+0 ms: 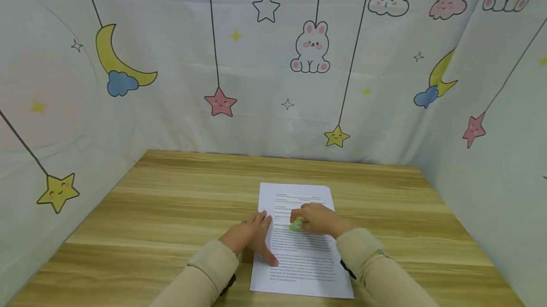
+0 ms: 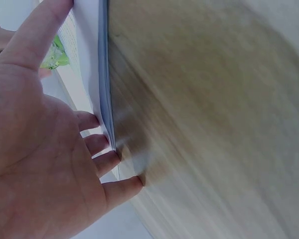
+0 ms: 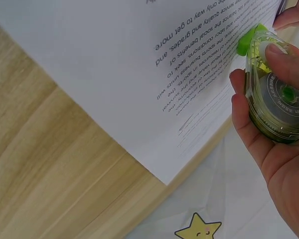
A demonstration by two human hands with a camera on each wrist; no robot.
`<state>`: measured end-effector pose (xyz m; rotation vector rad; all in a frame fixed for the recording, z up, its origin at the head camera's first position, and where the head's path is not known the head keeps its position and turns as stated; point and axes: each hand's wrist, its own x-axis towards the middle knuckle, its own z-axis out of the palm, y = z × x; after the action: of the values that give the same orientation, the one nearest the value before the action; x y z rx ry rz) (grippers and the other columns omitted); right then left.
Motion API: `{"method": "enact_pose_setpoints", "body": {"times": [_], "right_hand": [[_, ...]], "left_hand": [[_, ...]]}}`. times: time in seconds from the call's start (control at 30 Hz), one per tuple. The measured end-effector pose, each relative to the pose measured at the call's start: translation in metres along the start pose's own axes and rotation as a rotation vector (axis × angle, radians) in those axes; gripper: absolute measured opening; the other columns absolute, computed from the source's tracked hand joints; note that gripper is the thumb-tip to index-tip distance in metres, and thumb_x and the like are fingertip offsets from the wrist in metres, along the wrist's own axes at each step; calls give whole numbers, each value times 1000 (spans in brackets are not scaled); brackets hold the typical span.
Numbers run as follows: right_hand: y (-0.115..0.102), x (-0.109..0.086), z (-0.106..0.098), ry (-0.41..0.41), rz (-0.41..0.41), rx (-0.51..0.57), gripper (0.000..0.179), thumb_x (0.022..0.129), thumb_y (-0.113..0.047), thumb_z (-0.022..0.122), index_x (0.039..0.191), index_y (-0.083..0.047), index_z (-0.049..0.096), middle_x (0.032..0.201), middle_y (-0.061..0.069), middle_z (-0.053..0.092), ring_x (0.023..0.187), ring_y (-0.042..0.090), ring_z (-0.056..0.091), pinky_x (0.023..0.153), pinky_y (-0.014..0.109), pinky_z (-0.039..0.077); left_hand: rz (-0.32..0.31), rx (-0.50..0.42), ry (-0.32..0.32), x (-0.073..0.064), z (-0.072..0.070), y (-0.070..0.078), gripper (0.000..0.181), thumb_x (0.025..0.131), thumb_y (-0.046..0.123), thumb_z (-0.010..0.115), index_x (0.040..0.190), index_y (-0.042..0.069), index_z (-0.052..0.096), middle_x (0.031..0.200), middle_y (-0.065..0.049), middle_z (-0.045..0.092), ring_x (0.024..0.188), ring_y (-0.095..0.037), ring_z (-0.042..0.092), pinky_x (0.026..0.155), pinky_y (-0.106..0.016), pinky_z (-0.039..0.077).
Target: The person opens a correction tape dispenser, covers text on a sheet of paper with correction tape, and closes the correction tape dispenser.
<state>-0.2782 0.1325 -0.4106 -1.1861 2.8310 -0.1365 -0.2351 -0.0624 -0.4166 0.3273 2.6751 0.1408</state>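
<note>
A stack of printed paper [image 1: 303, 287] lies on the table, its top sheet covered with lines of text. My right hand [image 1: 318, 218] grips a clear green correction tape [image 3: 276, 102], thumb on one side and fingers on the other. The green tip end [image 3: 249, 41] of the correction tape is down at the text; whether it touches the sheet is hard to tell. At the stack's left edge is my left hand [image 1: 253, 236], its thumb on the top sheet. In the left wrist view its fingertips [image 2: 105, 160] rest along the side of the sheets and the tabletop.
The wood-grain table [image 1: 192, 188] runs back to a white cloth [image 1: 179, 60] printed with stars, moons and rabbits. The cloth also hangs at the left and right sides. Dark bands [image 1: 228, 284] show beneath the sleeves.
</note>
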Motion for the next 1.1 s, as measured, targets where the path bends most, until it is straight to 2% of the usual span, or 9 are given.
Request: {"method": "enact_pose_setpoints", "body": {"times": [0.2,0.4,0.47,0.73,0.9,1.1], "right_hand": [[5,-4,0,-4,2,32,26,79,-4,62,98,-21,65,95,1,67,89,17,61,80,37,48],[15,-17,4,97,106,299,25,81,-9,64,103,-21,65,110,2,66,104,24,60,88,44,47],[18,-23,6,128,122,343,25,82,-12,64,106,-20,65,116,4,64,110,26,58,91,46,46],[27,-36,7,149,138,247,24,82,-10,64,105,-18,64,116,7,65,109,26,59,89,44,46],[28,-37,5,128,126,223,24,82,-10,65,103,-21,65,111,5,66,105,24,60,86,42,46],[25,-36,3,83,107,170,22,80,-9,66,99,-21,67,92,-1,66,81,13,57,72,32,46]], "left_hand": [[3,-18,-2,1,1,2,115,59,63,76,146,9,23,154,-11,15,142,-28,14,112,-49,23],[25,-29,-24,0,0,3,115,62,62,74,147,9,19,154,-11,12,142,-28,11,113,-47,20],[26,-41,-28,-2,-1,3,114,62,62,74,147,10,19,155,-10,12,143,-28,11,113,-48,20],[10,-71,-12,-8,-5,3,110,61,58,77,147,16,22,154,-10,15,142,-30,14,110,-53,22],[6,-65,-11,-9,-6,4,110,61,58,76,147,17,22,154,-9,15,141,-30,14,109,-54,24],[-1,-71,-11,-9,-5,4,110,60,58,77,147,18,23,154,-8,15,141,-30,15,107,-55,27]]}}
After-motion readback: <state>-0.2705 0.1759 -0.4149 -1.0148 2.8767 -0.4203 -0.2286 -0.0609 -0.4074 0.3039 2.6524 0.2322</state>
